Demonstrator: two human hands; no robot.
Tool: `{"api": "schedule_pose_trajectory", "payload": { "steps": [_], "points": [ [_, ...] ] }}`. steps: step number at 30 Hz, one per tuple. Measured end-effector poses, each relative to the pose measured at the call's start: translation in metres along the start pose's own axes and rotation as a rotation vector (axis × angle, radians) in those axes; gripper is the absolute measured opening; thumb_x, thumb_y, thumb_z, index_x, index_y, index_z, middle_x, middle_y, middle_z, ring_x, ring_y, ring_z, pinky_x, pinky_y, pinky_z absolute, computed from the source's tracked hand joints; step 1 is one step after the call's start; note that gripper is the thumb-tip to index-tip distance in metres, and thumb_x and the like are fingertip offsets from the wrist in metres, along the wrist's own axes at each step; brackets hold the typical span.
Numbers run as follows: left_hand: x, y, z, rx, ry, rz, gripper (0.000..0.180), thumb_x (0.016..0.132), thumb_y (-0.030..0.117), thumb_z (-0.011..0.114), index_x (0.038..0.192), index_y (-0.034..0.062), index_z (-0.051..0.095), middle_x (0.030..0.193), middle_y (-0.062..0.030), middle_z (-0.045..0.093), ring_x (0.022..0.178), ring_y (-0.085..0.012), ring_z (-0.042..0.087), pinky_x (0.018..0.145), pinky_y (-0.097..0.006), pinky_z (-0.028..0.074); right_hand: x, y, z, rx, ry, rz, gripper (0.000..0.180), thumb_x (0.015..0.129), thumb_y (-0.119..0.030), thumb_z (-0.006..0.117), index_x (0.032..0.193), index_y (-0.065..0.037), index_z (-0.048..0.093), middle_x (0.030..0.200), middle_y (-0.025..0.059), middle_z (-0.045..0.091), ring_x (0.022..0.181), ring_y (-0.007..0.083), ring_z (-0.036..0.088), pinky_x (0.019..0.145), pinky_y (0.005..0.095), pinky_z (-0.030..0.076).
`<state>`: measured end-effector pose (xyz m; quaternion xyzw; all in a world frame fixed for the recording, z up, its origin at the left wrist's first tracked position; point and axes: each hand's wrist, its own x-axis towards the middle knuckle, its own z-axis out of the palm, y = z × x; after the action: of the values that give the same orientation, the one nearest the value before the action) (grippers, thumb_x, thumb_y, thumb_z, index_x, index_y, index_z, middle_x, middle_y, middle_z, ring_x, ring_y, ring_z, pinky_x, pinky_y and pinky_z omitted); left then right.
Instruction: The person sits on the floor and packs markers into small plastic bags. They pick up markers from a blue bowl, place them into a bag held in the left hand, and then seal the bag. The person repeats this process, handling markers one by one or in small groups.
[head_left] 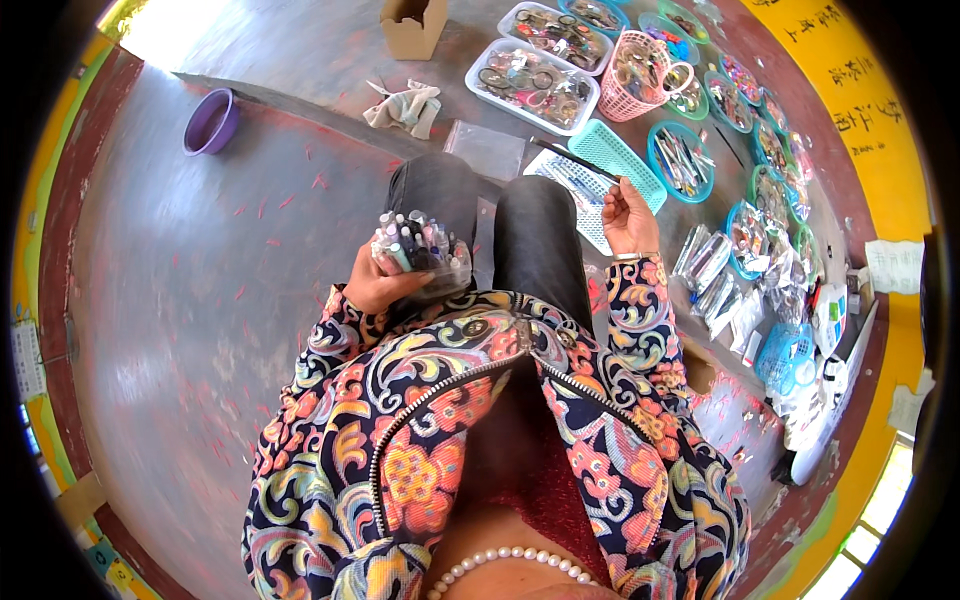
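Note:
In my left hand (372,282) is a clear plastic bag of pens (425,245), resting near my left knee with the caps pointing up; my fingers wrap round its side. My right hand (630,222), beyond my right knee, pinches one end of a long thin black pen-like stick (568,152), which slants away to the far left. Below that stick lies a white basket (597,236) with several pens in it. A light blue basket (650,187) sits beside it, just past my right fingers. A flat clear plastic bag (485,148) lies on the floor between these baskets and a crumpled cloth.
Two white tubs (483,97) of small goods and a pink basket (625,105) stand ahead. Several round baskets, including a teal one (655,170), crowd the right, with plastic packets (705,265) nearer. A cardboard box (415,45), grey gloves (405,108) and a purple basin (210,122) lie left.

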<state>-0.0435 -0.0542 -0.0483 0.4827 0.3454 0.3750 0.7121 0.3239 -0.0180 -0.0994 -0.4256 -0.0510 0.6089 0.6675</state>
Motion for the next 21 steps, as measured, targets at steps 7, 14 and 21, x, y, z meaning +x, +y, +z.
{"api": "schedule_pose_trajectory", "payload": {
  "steps": [7,14,21],
  "points": [
    [0.0,-0.004,-0.002,-0.018,0.019,0.013,0.04,0.069,-0.005,0.068,0.106,0.0008,0.054,0.098,-0.003,0.059,0.09,-0.0117,0.054,0.081,-0.027,0.042,0.047,0.028,-0.109,-0.176,0.268,-0.03,0.013,0.083,-0.009,0.055,0.093,0.0,0.054,0.077,0.0103,0.06,0.069,0.0195,0.061,0.054,0.0248,0.05],
    [-0.003,-0.003,-0.003,-0.004,0.017,0.015,0.041,0.069,-0.004,0.067,0.107,0.0003,0.054,0.098,-0.0038,0.059,0.089,-0.0123,0.054,0.081,-0.028,0.043,0.07,0.049,-0.127,-0.139,0.313,0.044,0.02,0.082,-0.002,0.051,0.101,0.001,0.046,0.079,0.0187,0.059,0.054,0.014,0.054,0.049,0.0208,0.049],
    [-0.001,-0.003,0.001,-0.034,0.047,0.03,0.04,0.068,-0.007,0.065,0.106,0.0008,0.055,0.099,-0.0036,0.059,0.092,-0.0139,0.054,0.083,-0.029,0.042,0.09,0.038,-0.089,-0.256,0.134,0.085,0.04,0.082,0.0,0.052,0.12,0.001,0.039,0.091,0.0185,0.059,0.073,0.0187,0.059,0.055,0.0209,0.048]
  ]
}}
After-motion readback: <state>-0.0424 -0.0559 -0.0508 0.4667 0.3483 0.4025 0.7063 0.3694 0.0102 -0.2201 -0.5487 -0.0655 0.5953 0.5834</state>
